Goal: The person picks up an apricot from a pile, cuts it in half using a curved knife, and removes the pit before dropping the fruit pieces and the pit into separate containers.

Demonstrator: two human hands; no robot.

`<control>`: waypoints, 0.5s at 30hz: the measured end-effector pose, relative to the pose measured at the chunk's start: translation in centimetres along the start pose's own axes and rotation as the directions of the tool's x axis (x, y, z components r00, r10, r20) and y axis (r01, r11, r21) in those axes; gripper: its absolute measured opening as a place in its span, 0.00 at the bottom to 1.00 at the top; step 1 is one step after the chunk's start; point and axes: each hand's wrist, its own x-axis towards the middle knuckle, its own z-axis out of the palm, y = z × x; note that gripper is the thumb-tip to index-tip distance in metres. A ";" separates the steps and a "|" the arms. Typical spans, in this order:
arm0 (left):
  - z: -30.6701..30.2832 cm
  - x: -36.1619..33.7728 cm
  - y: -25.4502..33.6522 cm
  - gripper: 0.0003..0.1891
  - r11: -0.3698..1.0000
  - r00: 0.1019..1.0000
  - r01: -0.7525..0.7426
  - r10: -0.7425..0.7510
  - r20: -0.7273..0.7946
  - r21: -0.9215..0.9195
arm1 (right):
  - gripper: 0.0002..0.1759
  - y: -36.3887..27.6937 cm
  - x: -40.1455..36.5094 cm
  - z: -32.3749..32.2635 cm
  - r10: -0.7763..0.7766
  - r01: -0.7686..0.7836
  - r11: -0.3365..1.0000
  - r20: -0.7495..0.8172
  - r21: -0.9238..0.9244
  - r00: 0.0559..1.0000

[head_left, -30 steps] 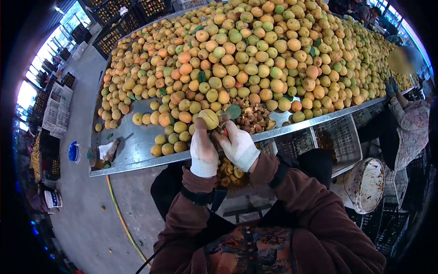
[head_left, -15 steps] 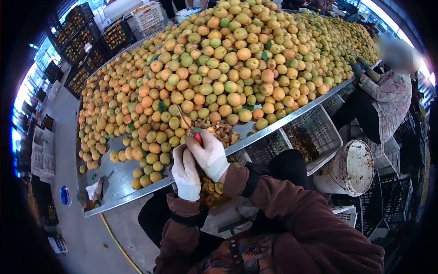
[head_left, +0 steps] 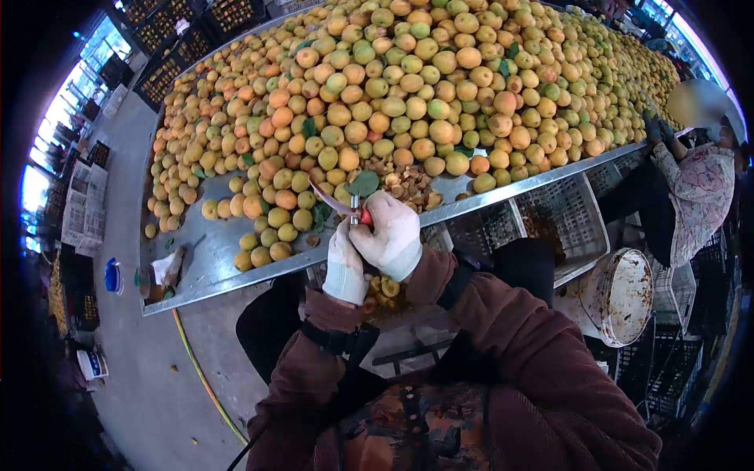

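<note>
Both my hands wear white gloves and meet just in front of the metal table's near edge. My right hand (head_left: 393, 235) is closed on a knife (head_left: 334, 198) with a red handle and a curved blade pointing up and left. My left hand (head_left: 344, 263) presses against it, fingers curled; a small silver metal piece (head_left: 355, 209) sticks up between the hands, and what it belongs to is hidden. Beyond them lie cut fruit pieces (head_left: 404, 184), a green leaf (head_left: 364, 184) and a large heap of round yellow-orange fruit (head_left: 408, 102), apricot-like. Below my hands are more cut pieces (head_left: 385, 292).
The metal table (head_left: 208, 255) has a raised rim. White plastic crates (head_left: 577, 224) and a stained white bucket (head_left: 620, 298) stand at the right, near a seated person (head_left: 699, 188) with gloved hands at the heap. A yellow hose (head_left: 206, 377) crosses the floor at left.
My view has tipped downward and shifted. The knife's blade now shows more broadly, and a silver piece has come into sight between my hands. My hands stay close together.
</note>
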 end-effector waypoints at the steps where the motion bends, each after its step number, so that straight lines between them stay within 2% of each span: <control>1: -2.2 2.7 -1.9 0.16 0.997 0.997 0.015 -0.009 0.075 -0.074 | 0.12 0.0 0.0 0.0 -0.016 0.016 1.000 0.010 -0.008 1.000; 3: -2.0 1.4 -1.8 0.18 0.990 0.990 -0.002 0.022 0.140 -0.138 | 0.12 0.0 -0.3 -0.2 -0.057 0.059 0.998 0.061 -0.032 0.997; 4: -2.6 2.4 -1.9 0.20 0.980 0.979 0.128 -0.101 0.180 -0.150 | 0.13 0.1 -0.3 -0.2 -0.094 0.095 0.995 0.059 -0.015 0.994; 5: -2.4 1.6 -1.7 0.19 0.991 0.987 0.059 -0.040 0.154 -0.116 | 0.13 0.4 -0.3 -0.2 -0.152 0.153 0.988 0.084 -0.007 0.985; 7: -3.6 2.4 -2.4 0.19 0.966 0.947 0.092 -0.010 0.320 -0.242 | 0.13 0.3 -0.4 -0.3 -0.172 0.175 0.984 0.121 -0.012 0.977; 8: -2.6 1.0 -1.4 0.18 0.960 0.965 0.151 -0.091 0.247 -0.237 | 0.13 0.3 -0.3 0.0 -0.150 0.155 0.987 0.130 -0.029 0.980; 9: -3.9 5.4 -4.0 0.18 0.935 0.929 0.014 0.119 0.350 -0.354 | 0.12 0.5 -0.2 0.5 -0.101 0.101 0.995 0.103 -0.001 0.990; 10: -3.5 6.3 -4.1 0.18 0.935 0.983 0.046 0.021 0.183 -0.352 | 0.11 0.6 -0.1 1.0 0.097 -0.109 0.990 0.130 0.091 0.987; 11: -2.7 2.7 -1.1 0.17 0.866 0.946 -0.318 0.262 0.193 0.386 | 0.11 1.7 0.2 2.2 0.175 -0.192 0.959 0.097 0.210 0.980; 12: -5.0 5.6 -4.2 0.18 0.666 0.778 -0.627 0.519 0.354 0.404 | 0.11 1.0 0.9 1.7 0.264 -0.280 0.953 0.135 0.115 0.955; 13: -5.3 5.3 -4.0 0.21 0.007 0.375 -0.841 0.727 0.575 0.540 | 0.12 0.3 1.1 1.5 0.312 -0.333 0.933 0.154 0.136 0.938; 14: -4.8 5.1 -4.2 0.21 0.165 0.454 -0.834 0.746 0.487 0.526 | 0.12 0.7 0.9 2.2 0.282 -0.296 0.932 0.092 0.211 0.955; 15: -4.7 4.2 -3.6 0.22 -0.029 0.378 -0.800 0.750 0.542 0.599 | 0.12 -1.0 1.2 1.8 0.338 -0.349 0.867 0.096 0.354 0.936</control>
